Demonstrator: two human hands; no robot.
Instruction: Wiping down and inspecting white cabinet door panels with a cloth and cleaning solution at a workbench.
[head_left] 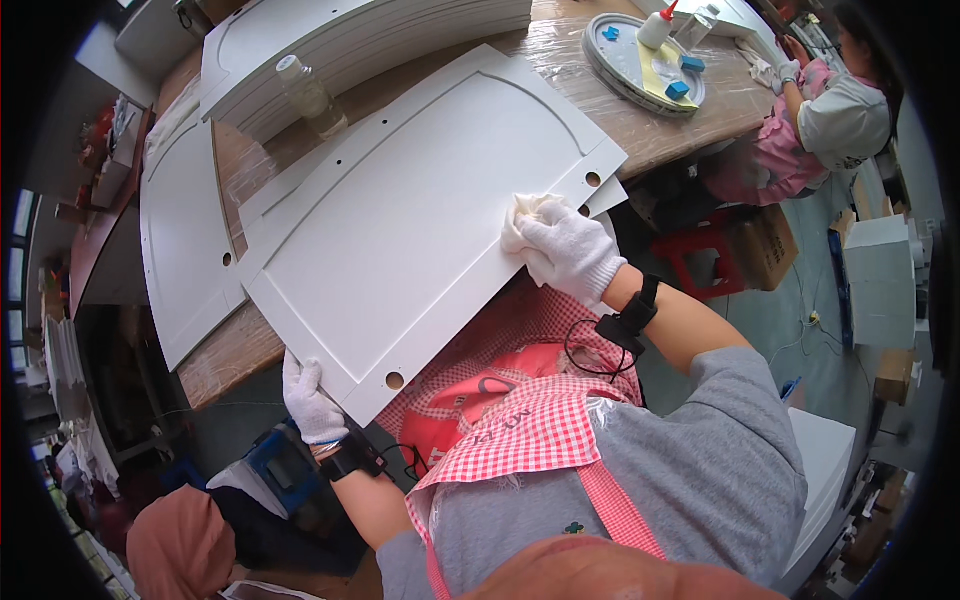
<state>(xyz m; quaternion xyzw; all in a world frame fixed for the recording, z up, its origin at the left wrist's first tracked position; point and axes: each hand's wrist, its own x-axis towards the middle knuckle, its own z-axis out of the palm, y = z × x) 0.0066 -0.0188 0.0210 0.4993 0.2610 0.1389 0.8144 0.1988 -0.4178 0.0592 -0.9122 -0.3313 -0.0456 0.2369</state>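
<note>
Through the head view I see the gloved right hand (572,245) bunching a white cloth (519,225), fingers curled over it and pressing it to the surface below. I judge the wad is gathered so tightly to give an even pad under the fingertips.

Directly beneath that grip lies the white panel (400,210), running out leftward, its near edge jutting past the table toward the checked apron (510,430); I take the overhang as a way to bring it within easy reach. Down and left of the grip, the gloved left hand (312,400) is at the panel's near-left corner, likely to steady it. I cannot tell how firmly it closes, since the panel may hide some fingers.

Under the panel, beyond the grip, another white board (268,200) peeks out, perhaps serving as support. Farther left, a separate curved panel (180,250) rests on the film-covered table (735,105).

Past the grip, up and left, a clear bottle (312,100) stands upright beside a panel stack (370,62). Up and right, a round tray (625,65) gathers a red-tipped bottle (656,28) and blue blocks (677,90), seemingly grouped to leave the panel unobstructed.
</note>
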